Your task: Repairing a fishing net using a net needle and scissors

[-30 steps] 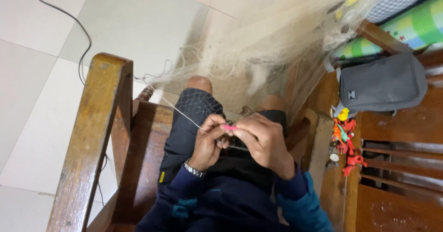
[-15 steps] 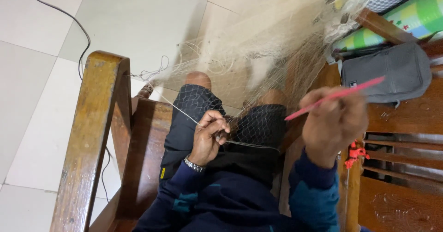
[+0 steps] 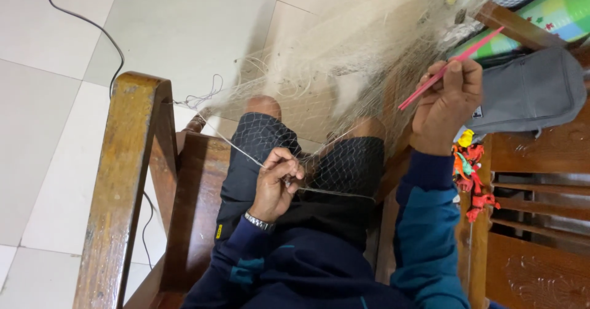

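Raised higher than half a second ago, the right hand now sits up beside the grey bag, well away from the lap, where a second ago it worked close against the left hand. Its fingers are closed around a thin pink netting needle, which slants up and to the right out of the fist toward the top of the wooden chair's right arm. From that hand a pale thread runs back down across the lap to the left hand. That hand has kept its place on the thigh, fingers curled shut and pinching the white fishing net where a taut strand crosses the dark shorts. Beyond the knees, the net is heaped in a loose, cloudy mass over the pale tiled floor and draped back across both legs. Left of the lap stands the wooden chair arm, with a black cable trailing over the tiles past it. Small red and yellow trinkets hang just below the bag, near the blue sleeve
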